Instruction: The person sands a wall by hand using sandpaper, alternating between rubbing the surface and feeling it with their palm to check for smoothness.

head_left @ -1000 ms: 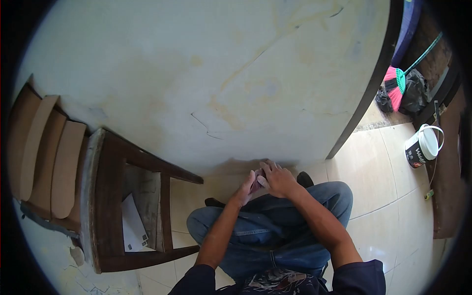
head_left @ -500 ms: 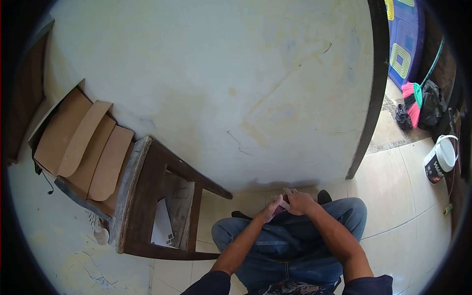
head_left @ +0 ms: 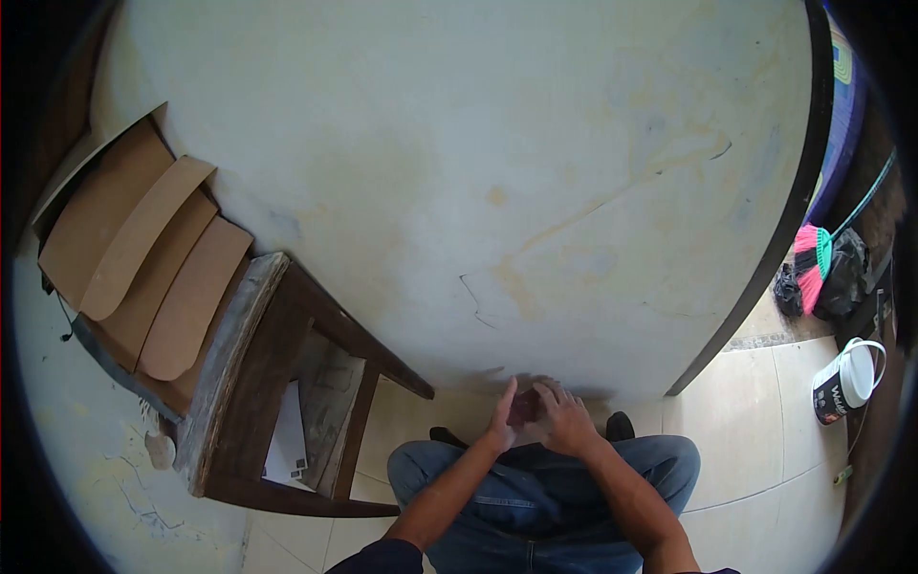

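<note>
A small dark reddish-brown piece (head_left: pixel 523 409), too blurred to name its kind, sits between my two hands above my lap. My left hand (head_left: pixel 500 427) holds it from the left, with a finger or thumb pointing up beside it. From the right, my right hand (head_left: pixel 568 423) bends its fingers over the piece's edge; these fingers are partly smeared by motion. Whitish dust shows on the fingers. Just behind the hands stands the pale, patchy wall (head_left: pixel 411 239), its lower part shadowed.
A worn wooden cabinet (head_left: pixel 239 383) stands at left, with brown cut boards (head_left: pixel 143 258) leaning above it. At right are a dark door frame (head_left: pixel 803 201), a pink broom head (head_left: pixel 811 268), black plastic bags (head_left: pixel 846 273) and a white-and-black bucket (head_left: pixel 846 383) on the tiled floor (head_left: pixel 736 430).
My hands have moved slightly left in view and apart, showing more of the reddish-brown piece. The camera has turned, so the wall fills more of the view and the doorway less.
</note>
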Demonstrator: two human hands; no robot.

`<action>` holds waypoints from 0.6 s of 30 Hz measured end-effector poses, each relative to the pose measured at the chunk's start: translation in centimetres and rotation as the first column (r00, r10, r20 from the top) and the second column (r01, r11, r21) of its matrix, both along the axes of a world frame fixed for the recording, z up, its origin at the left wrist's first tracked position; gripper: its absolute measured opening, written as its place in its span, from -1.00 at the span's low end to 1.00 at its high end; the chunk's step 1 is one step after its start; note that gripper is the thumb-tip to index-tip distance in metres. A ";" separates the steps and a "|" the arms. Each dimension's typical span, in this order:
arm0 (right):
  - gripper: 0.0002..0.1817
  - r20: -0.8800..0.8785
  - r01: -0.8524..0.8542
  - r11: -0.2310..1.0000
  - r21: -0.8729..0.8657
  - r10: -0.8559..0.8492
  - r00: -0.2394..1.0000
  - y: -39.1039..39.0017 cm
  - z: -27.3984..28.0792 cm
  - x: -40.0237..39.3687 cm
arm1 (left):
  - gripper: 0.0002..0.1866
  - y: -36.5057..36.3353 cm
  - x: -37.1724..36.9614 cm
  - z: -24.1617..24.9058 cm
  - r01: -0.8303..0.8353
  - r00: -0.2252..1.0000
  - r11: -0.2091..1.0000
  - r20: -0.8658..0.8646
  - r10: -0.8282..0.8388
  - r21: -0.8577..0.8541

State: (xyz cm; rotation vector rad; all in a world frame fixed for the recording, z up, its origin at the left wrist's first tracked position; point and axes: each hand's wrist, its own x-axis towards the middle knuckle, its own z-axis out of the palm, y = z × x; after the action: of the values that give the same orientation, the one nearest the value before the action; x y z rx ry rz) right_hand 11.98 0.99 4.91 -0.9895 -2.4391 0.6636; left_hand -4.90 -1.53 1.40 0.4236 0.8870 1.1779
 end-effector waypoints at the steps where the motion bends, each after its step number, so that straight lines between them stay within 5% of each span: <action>1: -0.20 0.038 -0.049 0.998 0.046 0.047 0.998 0.0 0.4 -0.1 | -0.23 0.1 -0.2 0.1 -0.034 0.997 0.999 0.075 0.034 -0.006; 4: -0.28 0.014 -0.124 0.989 0.080 0.123 0.992 -0.2 -1.2 -0.6 | -0.14 0.8 -1.4 -4.0 0.000 0.975 1.000 0.224 -0.003 0.010; 10: -0.54 -0.028 -0.047 0.988 0.149 0.052 0.998 0.8 -3.3 -1.4 | -0.11 0.6 -0.2 0.2 0.021 0.988 0.996 0.155 -0.007 -0.087; 18: -0.61 -0.008 -0.010 0.981 0.193 0.012 1.000 0.8 -3.2 -2.0 | -0.12 1.2 0.4 -0.4 -0.009 0.990 1.000 0.139 0.011 -0.020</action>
State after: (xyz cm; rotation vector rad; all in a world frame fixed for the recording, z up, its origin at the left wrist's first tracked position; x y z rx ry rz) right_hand 9.97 1.82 1.71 -0.8944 -2.4473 0.4241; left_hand -4.55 -0.37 1.02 0.3173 0.7797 1.1924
